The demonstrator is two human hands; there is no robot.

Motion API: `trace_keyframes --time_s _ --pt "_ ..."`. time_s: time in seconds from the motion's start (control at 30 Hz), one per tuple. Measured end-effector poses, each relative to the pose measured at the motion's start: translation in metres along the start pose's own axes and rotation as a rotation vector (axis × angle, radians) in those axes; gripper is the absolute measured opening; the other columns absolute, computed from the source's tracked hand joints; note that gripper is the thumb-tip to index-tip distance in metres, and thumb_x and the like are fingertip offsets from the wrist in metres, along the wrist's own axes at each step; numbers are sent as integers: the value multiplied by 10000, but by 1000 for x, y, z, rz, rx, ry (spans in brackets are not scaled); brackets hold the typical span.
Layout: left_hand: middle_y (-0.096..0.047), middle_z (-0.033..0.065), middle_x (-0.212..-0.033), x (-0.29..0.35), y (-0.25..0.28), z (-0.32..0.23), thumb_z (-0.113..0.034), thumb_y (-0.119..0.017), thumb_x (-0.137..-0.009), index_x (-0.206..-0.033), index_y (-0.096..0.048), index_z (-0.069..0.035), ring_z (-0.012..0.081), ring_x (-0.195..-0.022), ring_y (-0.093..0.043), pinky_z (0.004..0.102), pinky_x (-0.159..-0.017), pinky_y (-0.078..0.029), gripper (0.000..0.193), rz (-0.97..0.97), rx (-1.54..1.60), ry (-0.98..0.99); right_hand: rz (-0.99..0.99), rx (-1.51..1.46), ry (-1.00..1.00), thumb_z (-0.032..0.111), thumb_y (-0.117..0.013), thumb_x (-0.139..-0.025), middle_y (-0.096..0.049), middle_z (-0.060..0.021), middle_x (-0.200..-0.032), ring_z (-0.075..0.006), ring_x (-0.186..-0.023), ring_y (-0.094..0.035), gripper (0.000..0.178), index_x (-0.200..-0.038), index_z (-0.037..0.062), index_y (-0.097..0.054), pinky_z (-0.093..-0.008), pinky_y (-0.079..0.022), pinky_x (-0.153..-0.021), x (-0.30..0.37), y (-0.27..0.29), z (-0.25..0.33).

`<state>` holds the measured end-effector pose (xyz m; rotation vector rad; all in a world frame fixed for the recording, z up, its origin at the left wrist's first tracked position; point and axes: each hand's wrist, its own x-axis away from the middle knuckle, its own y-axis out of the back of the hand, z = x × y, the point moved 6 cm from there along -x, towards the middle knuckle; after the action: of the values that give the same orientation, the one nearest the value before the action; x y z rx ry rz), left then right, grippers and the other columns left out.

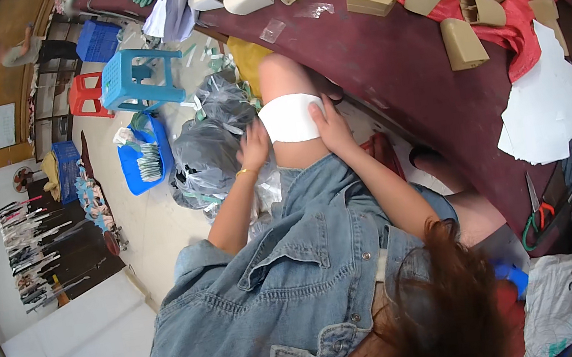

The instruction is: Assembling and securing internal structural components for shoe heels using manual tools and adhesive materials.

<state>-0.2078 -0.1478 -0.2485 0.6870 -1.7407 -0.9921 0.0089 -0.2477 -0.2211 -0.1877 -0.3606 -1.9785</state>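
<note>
While the white sheet is lying across the thigh, the right hand is gripping its edge, the left hand is curving half-open, apparently empty, beside it, and loosened pressure could be risking a slide.

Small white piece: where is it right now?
In the head view's upper middle, the small white piece lies on the bare left thigh, right hand at its right edge.

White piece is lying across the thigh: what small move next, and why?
I'd probably settle the left hand on the near-left edge of the white piece. The right hand already touches its right end on the thigh, while the left hand is beside the other end, its contact hard to tell.
</note>
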Motion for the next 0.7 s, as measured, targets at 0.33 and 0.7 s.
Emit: trace_keyframes --time_s 0.33,0.7 --pt "-338 271 -1403 7 82 -85 -412 -345 -977 -1376 -274 65 365 -1316 -328 347 -1083 -246 626 -337 784 -63 -7 -28 15 503 -442 -905 -405 -300 -1336 -407 -1238 -409 715 -1356 -43 -341 -425 -338 -1010 -2 3 1" --pt "-291 301 -1418 14 83 -110 -377 -389 -970 -1392 -211 99 374 -1322 -318 348 -1076 -266 661 -431 785 -179 141 628 604 346 -467 -898 -286 -31 -1487 -289 -1385 -199 545 -1389 131 -368 -671 -59 -1037 32 0 44"
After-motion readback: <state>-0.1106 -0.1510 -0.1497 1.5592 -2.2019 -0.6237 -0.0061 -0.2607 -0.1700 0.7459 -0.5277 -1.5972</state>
